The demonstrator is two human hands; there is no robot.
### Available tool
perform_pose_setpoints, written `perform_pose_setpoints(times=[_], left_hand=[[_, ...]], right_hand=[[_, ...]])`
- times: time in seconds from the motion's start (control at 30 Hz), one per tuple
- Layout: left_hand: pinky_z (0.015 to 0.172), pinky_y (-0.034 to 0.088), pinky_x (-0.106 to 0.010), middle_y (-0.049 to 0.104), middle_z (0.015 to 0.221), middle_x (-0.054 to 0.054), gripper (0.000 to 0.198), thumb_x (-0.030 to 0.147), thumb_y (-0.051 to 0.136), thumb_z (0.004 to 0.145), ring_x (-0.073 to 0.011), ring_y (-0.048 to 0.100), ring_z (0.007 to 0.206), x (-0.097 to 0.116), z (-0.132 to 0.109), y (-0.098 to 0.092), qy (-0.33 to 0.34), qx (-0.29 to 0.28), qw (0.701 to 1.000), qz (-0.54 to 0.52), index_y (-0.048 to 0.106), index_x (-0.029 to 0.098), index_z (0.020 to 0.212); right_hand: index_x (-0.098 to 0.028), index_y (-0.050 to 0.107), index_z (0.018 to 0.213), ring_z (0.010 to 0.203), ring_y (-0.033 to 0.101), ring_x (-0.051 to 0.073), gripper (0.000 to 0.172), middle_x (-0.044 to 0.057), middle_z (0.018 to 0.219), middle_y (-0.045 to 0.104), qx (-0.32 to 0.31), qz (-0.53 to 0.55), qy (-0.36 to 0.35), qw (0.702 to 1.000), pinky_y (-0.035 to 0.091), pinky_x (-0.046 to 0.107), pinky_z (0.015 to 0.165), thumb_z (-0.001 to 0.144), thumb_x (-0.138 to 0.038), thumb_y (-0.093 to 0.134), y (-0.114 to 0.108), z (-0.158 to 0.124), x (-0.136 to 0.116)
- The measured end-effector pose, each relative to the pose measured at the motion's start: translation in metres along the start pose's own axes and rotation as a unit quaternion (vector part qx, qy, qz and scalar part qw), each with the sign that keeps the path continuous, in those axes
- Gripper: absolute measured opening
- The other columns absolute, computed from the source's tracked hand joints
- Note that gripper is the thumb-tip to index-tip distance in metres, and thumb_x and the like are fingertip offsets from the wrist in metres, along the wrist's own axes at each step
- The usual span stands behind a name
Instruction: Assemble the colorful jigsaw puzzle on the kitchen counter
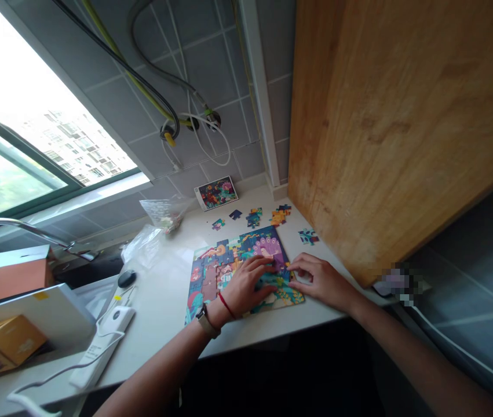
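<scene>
A colourful, partly assembled jigsaw puzzle [209, 278] lies on the white counter. My left hand [250, 282] rests on its middle, fingers apart and spread over the picture, a watch and a red string at the wrist. At the puzzle's right edge is my right hand [313, 278], its thumb and index finger brought close around a small piece at the border, which is mostly hidden. Behind the puzzle lie loose pieces: an orange group [280, 216], a teal and yellow group [254, 218], a dark piece [235, 214] and a teal group [308, 236] to the right.
A picture card [216, 193] leans by the tiled wall. Plastic bags [146, 243] lie left of it. A white power strip [105, 347] with a cable and boxes [7, 284] are at the left. A large wooden board [394, 127] stands at the right.
</scene>
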State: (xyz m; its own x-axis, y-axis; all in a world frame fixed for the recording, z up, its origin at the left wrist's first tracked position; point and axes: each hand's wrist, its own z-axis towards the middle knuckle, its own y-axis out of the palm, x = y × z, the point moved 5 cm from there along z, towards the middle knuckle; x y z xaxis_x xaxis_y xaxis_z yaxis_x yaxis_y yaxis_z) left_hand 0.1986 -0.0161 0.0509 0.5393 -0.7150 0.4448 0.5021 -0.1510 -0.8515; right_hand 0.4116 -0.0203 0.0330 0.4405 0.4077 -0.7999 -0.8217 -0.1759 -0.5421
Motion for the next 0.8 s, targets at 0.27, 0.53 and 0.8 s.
perform_pose_setpoints(times=[0.27, 0.53, 0.8], left_hand=[[0.099, 0.056, -0.044, 0.075, 0.117, -0.006, 0.013, 0.035, 0.074, 0.098, -0.0253, 0.068, 0.110, 0.004, 0.010, 0.006, -0.019, 0.041, 0.999, 0.016, 0.077, 0.025, 0.105], [0.103, 0.055, -0.044, 0.068, 0.127, -0.008, 0.015, 0.038, 0.071, 0.100, -0.0256, 0.065, 0.117, 0.002, 0.012, 0.013, -0.038, 0.078, 0.996, 0.013, 0.079, 0.025, 0.099], [0.110, 0.053, -0.047, 0.068, 0.134, -0.008, 0.019, 0.030, 0.061, 0.104, -0.0272, 0.059, 0.130, 0.009, 0.006, 0.008, -0.006, 0.047, 0.999, 0.004, 0.079, 0.026, 0.109]], right_hand=[[-0.021, 0.076, 0.095, 0.069, 0.066, 0.016, 0.008, 0.005, 0.093, 0.071, 0.042, -0.012, 0.006, 0.999, 0.056, 0.027, 0.066, 0.091, -0.020, 0.069, 0.001, 0.001, 0.005], [-0.021, 0.078, 0.097, 0.070, 0.066, 0.016, 0.015, 0.006, 0.097, 0.072, 0.045, -0.014, -0.003, 0.999, 0.058, 0.030, 0.072, 0.095, -0.025, 0.064, -0.001, 0.001, 0.002], [-0.023, 0.080, 0.095, 0.077, 0.069, 0.017, 0.016, 0.006, 0.099, 0.072, 0.035, -0.020, -0.007, 0.999, 0.059, 0.030, 0.076, 0.095, -0.025, 0.065, 0.001, 0.000, -0.001]])
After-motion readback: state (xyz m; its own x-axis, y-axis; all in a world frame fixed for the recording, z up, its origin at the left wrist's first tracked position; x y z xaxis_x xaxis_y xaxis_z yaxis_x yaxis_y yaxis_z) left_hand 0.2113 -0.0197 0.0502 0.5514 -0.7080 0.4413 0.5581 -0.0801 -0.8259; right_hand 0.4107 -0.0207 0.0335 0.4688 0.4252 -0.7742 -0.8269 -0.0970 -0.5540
